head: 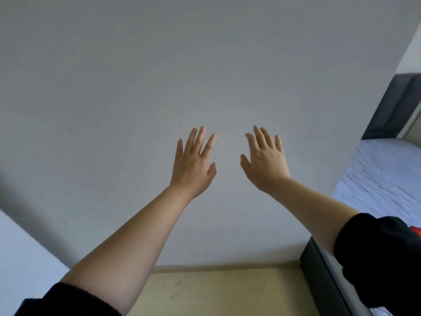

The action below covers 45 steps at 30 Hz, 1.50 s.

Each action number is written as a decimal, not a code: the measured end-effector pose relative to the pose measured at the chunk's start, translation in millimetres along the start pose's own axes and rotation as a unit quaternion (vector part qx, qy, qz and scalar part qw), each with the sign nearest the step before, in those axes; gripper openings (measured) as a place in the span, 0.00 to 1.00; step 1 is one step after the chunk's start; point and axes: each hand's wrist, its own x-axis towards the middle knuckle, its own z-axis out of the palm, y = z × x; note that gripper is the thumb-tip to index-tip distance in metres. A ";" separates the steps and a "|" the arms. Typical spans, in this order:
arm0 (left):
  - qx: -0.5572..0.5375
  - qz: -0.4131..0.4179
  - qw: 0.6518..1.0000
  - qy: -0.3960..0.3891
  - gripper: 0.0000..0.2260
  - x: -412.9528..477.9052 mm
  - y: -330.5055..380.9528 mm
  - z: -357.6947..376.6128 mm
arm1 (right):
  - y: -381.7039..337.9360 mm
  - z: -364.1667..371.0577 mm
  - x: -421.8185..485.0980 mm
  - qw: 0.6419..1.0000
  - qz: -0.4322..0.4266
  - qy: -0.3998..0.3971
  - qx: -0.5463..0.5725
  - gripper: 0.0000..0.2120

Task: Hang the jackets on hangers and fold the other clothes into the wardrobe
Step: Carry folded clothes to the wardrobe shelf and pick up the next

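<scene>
Head view: left hand [193, 160] and right hand [264, 158] raised side by side before a wall [159, 76], fingers spread, holding nothing. No clothes or wardrobe visible; bed [382, 174] lies right, nearer the right hand.

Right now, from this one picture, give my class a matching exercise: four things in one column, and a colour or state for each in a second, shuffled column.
Things:
1. left hand
2. right sleeve
3. floor
4. mattress

Colour or state:
a. black
b. pale bluish white
c. dull yellow
d. open, fingers straight

Pairs: 1-d, 2-a, 3-c, 4-b
</scene>
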 end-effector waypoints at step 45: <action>-0.046 -0.088 0.989 -0.106 0.33 74.9 482.4 501.6 | 541.7 378.0 -139.5 0.998 -0.038 -0.034 -0.023 0.34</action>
